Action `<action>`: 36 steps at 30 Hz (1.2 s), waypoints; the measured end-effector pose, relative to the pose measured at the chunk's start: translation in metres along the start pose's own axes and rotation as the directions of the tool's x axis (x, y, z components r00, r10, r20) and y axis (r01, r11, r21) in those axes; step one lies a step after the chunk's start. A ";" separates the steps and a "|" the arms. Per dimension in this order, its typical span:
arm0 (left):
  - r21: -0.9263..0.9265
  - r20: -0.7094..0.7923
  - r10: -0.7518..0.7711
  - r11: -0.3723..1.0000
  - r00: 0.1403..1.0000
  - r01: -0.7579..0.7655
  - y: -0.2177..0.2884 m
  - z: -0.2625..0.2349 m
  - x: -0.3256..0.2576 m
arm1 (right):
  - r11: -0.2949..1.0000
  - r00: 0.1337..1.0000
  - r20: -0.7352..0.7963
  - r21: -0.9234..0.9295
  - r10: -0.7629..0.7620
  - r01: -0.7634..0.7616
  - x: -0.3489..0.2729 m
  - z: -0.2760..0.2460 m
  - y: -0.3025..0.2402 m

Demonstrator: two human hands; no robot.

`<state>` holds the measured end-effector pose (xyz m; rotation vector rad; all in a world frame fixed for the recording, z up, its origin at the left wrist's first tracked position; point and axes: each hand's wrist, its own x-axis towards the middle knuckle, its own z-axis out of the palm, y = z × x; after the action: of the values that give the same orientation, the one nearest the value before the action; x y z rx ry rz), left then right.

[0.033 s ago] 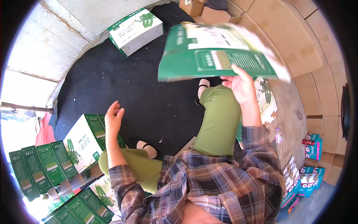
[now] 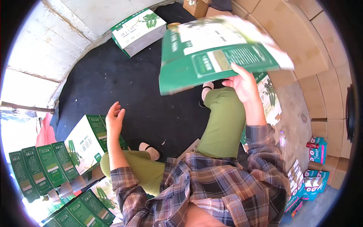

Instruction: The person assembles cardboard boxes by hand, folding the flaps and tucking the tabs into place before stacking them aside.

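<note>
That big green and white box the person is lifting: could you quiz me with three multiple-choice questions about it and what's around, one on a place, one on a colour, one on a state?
1. Where do the finished green and white boxes stand in a row?
A. by the person's left side
B. on the person's lap
C. on the brown cartons

2. What colour are the person's trousers?
A. blue
B. olive green
C. black

3. What is the left hand doing?
A. gripping the lifted box
B. holding a bottle
C. open, holding nothing

Answers:
1 A: the row of boxes stands at lower left.
2 B: the trousers are olive green.
3 C: the left hand hovers open over the black mat, while the right hand holds the lifted box.
</note>
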<state>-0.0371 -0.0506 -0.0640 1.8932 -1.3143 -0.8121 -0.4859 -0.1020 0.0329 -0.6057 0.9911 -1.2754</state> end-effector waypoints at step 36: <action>-0.900 -0.251 -0.284 0.420 0.925 -0.115 -0.012 -0.054 0.010 | 0.522 0.842 0.257 -0.688 -0.475 0.505 0.130 0.044 0.071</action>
<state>0.0156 -0.0467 -0.0438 1.0904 -0.3208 -0.8953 -0.4138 -0.2174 -0.0402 -1.6519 1.3687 -1.3012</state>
